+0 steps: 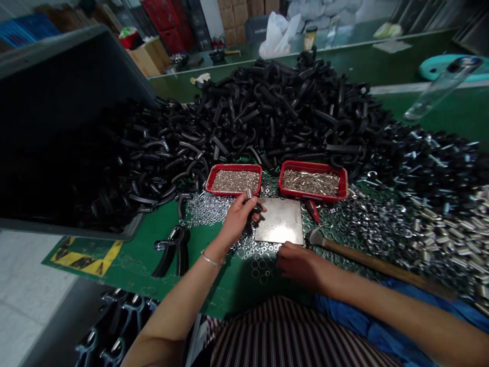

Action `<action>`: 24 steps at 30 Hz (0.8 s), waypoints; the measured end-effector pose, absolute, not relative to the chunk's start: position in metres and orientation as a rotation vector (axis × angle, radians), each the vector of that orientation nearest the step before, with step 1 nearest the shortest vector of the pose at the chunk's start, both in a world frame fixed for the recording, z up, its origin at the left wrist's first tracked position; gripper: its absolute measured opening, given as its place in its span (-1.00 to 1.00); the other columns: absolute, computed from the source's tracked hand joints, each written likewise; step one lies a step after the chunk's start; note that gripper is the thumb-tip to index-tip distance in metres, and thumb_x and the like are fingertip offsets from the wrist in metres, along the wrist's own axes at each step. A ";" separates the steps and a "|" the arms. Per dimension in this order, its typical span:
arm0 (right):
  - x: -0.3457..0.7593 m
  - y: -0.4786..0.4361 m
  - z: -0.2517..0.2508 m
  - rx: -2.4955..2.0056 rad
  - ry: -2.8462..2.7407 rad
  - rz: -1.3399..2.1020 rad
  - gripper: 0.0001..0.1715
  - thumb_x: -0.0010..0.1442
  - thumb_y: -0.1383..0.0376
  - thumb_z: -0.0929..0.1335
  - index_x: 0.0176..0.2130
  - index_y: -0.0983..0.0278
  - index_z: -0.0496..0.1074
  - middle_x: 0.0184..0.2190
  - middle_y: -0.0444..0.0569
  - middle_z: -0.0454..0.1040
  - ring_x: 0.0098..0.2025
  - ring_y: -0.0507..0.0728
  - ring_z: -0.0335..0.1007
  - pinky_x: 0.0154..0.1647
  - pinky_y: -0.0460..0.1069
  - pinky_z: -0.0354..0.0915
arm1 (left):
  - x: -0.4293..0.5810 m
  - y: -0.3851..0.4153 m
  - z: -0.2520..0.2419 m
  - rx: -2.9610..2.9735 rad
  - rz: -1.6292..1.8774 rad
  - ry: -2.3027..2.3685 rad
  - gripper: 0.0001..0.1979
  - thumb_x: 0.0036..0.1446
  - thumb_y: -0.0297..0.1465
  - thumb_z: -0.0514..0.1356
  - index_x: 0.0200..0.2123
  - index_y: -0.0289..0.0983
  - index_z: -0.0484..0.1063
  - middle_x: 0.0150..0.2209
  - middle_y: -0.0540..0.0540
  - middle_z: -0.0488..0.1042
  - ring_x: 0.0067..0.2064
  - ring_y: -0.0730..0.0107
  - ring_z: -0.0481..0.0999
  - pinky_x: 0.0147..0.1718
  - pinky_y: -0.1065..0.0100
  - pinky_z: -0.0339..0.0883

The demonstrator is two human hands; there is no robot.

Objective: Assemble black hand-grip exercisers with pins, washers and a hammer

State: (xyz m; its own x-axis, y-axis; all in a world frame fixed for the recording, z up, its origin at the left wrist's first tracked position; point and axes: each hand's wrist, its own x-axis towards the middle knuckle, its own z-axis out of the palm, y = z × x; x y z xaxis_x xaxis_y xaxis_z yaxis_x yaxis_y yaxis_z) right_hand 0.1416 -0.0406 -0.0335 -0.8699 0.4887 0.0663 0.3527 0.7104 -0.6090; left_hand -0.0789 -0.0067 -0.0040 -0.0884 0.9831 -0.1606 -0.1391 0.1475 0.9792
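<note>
My left hand (pixel 239 216) is closed on a small black part with a metal spring (pixel 250 194) sticking up from it, held just left of a square steel plate (pixel 279 220). My right hand (pixel 296 261) rests on the green table among small metal rings (pixel 263 265) just below the plate's near edge; its fingers are curled downward and what they hold, if anything, is hidden. A hammer (pixel 344 250) lies right of that hand, its head by the plate.
Two red trays, one (pixel 234 179) with small metal bits, one (pixel 313 182) with pins, sit behind the plate. A big pile of black curved handles (pixel 275 107) fills the table's back. A finished hand gripper (pixel 173 250) lies left. Springs and rings (pixel 439 229) spread right. A dark bin (pixel 57 127) stands left.
</note>
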 end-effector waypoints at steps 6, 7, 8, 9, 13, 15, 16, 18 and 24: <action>0.138 -0.044 -0.042 -0.727 -2.713 0.938 -0.81 0.28 0.41 0.32 -0.39 0.24 0.40 -0.33 -0.03 0.43 -0.25 0.12 0.33 -0.25 -0.01 0.29 | -0.051 -0.012 -0.013 1.027 1.192 1.268 -0.68 0.21 -0.10 0.20 -0.28 -0.25 0.33 -0.40 -0.04 0.54 -0.57 0.60 0.27 -0.57 0.49 0.11; 0.140 -0.036 -0.036 -0.681 -2.640 0.984 -0.83 0.30 0.39 0.31 -0.36 0.23 0.41 -0.30 -0.02 0.45 -0.20 0.13 0.34 -0.19 0.01 0.32 | -0.048 -0.012 -0.013 1.035 1.217 1.306 -0.67 0.22 -0.09 0.20 -0.27 -0.25 0.35 -0.41 -0.04 0.54 -0.57 0.59 0.27 -0.58 0.48 0.10; 0.142 -0.028 -0.029 -0.689 -2.520 1.023 -0.85 0.32 0.37 0.31 -0.32 0.23 0.42 -0.26 -0.01 0.47 -0.14 0.15 0.36 -0.11 0.04 0.33 | -0.045 -0.012 -0.012 1.043 1.243 1.343 -0.67 0.22 -0.07 0.19 -0.27 -0.25 0.36 -0.41 -0.03 0.53 -0.57 0.57 0.27 -0.57 0.47 0.11; 0.144 -0.019 -0.022 -0.761 -2.351 1.057 -0.88 0.33 0.32 0.31 -0.29 0.22 0.42 -0.22 0.00 0.48 -0.11 0.16 0.38 -0.06 0.08 0.34 | -0.042 -0.011 -0.010 1.056 1.269 1.376 -0.66 0.23 -0.07 0.17 -0.27 -0.24 0.37 -0.41 -0.04 0.53 -0.55 0.54 0.30 -0.55 0.46 0.14; 0.142 0.012 -0.011 -1.049 -1.483 1.404 -0.77 0.30 0.13 0.36 -0.09 0.18 0.39 -0.21 -0.04 0.52 -0.21 0.13 0.49 -0.09 0.12 0.43 | -0.030 -0.006 -0.003 1.235 1.339 1.429 -0.70 0.32 -0.11 0.09 -0.24 -0.21 0.41 -0.25 -0.11 0.54 -0.26 0.35 0.48 -0.24 0.31 0.33; 0.137 0.019 -0.015 -0.986 -1.202 1.686 -0.68 0.27 0.09 0.39 -0.06 0.20 0.40 -0.24 -0.06 0.53 -0.26 0.09 0.51 -0.13 0.09 0.46 | -0.022 -0.004 -0.004 1.331 1.356 1.457 -0.73 0.35 -0.15 0.06 -0.19 -0.20 0.41 -0.18 -0.13 0.51 -0.14 0.29 0.46 -0.10 0.24 0.30; 0.136 0.021 -0.019 -0.937 -1.123 1.801 -0.68 0.25 0.08 0.40 -0.09 0.22 0.41 -0.26 -0.06 0.54 -0.27 0.08 0.51 -0.14 0.07 0.47 | -0.019 -0.003 -0.006 1.363 1.357 1.478 -0.74 0.35 -0.16 0.05 -0.17 -0.19 0.40 -0.17 -0.13 0.50 -0.13 0.28 0.45 -0.07 0.22 0.28; 0.134 0.021 -0.025 -0.877 -1.038 1.947 -0.69 0.23 0.08 0.42 -0.17 0.26 0.44 -0.28 -0.04 0.54 -0.29 0.05 0.50 -0.17 0.03 0.46 | -0.014 -0.002 -0.011 1.413 1.335 1.524 -0.75 0.36 -0.16 0.05 -0.16 -0.19 0.38 -0.20 -0.12 0.47 -0.14 0.27 0.43 -0.07 0.21 0.24; 0.144 0.017 -0.027 -0.962 -1.155 1.789 -0.72 0.17 0.11 0.46 -0.19 0.22 0.45 -0.32 -0.10 0.53 -0.34 0.06 0.49 -0.18 0.04 0.45 | -0.004 -0.002 -0.017 1.414 1.291 1.575 -0.74 0.36 -0.16 0.05 -0.25 -0.21 0.33 -0.29 -0.05 0.41 -0.24 0.31 0.37 -0.15 0.28 0.21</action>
